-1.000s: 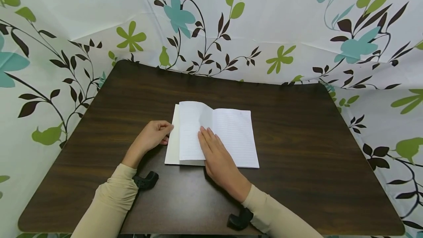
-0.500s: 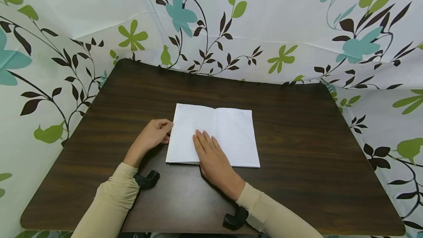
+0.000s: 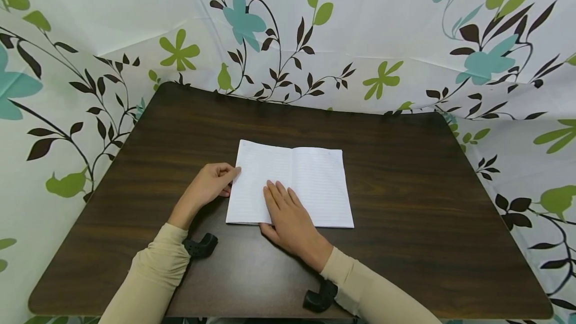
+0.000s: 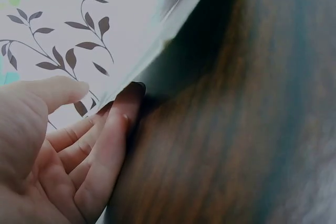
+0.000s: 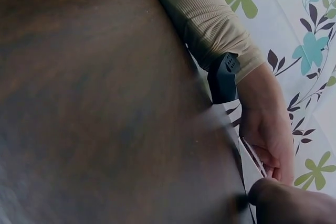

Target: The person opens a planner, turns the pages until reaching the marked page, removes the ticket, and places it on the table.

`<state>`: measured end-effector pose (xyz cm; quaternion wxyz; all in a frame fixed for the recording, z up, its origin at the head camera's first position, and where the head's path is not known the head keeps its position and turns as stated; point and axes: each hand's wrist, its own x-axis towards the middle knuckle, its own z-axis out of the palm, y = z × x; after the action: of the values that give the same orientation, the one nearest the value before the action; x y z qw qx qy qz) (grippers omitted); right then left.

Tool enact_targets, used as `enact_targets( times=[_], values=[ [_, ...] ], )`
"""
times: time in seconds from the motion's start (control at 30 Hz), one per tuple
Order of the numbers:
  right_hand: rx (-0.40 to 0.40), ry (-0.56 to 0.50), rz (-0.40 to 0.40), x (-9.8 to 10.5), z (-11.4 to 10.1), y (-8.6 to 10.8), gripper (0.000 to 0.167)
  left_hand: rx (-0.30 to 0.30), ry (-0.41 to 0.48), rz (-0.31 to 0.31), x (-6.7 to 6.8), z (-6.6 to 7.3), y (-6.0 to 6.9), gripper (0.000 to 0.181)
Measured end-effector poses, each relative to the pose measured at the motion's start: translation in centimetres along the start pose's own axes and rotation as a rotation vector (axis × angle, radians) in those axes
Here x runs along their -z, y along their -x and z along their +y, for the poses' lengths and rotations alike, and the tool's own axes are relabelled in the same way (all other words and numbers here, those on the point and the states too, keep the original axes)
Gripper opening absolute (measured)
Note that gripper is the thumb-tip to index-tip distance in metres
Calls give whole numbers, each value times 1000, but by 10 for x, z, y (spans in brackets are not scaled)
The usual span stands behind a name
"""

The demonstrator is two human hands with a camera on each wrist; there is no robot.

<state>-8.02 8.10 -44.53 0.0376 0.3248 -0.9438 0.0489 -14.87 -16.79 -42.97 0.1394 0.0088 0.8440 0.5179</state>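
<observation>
An open notebook point(image 3: 321, 189) with lined white pages lies on the dark wooden table. My left hand point(image 3: 209, 184) is at its left edge, with the thumb tip over the page and fingers curled round the edge. In the left wrist view, fingers of the left hand point(image 4: 68, 145) reach under the notebook's edge point(image 4: 157, 51), with the thumb raised apart. My right hand point(image 3: 290, 226) rests flat on the lower left page, fingers straight and together, thumb out by the bottom edge. The right wrist view shows only a dark part of the right hand point(image 5: 294, 203).
The brown table point(image 3: 414, 189) spreads around the notebook. A white curtain point(image 3: 292, 29) with leaves, flowers and birds hangs behind and at the sides. Black wrist devices sit on the left wrist point(image 3: 201, 246) and right wrist point(image 3: 320, 296), below beige sleeves.
The turned leaf now lies flat over the left side, hiding the cream sheet seen before. My right hand slid left, and its thumb spread out. The left thumb moved onto the page edge.
</observation>
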Motion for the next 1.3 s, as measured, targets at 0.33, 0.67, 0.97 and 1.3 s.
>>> enact_targets(
  times=[0.33, 0.67, 0.97, 1.3],
  values=[
    [-29, -133, -11, 3, 8, 0, 80, 9, -5, 26, -2, -1, -1, 32],
    [-214, -274, 243, 10, 63, 3, 36, 50, 15, 12, -1, -4, 2, 36],
    [-502, -259, 197, 11, 119, 12, 39, 60, 29, 9, -1, -3, 3, 40],
    [-675, -252, 104, 15, 150, 17, 59, 39, 1, 1, 1, -1, 2, 40]
  ],
)
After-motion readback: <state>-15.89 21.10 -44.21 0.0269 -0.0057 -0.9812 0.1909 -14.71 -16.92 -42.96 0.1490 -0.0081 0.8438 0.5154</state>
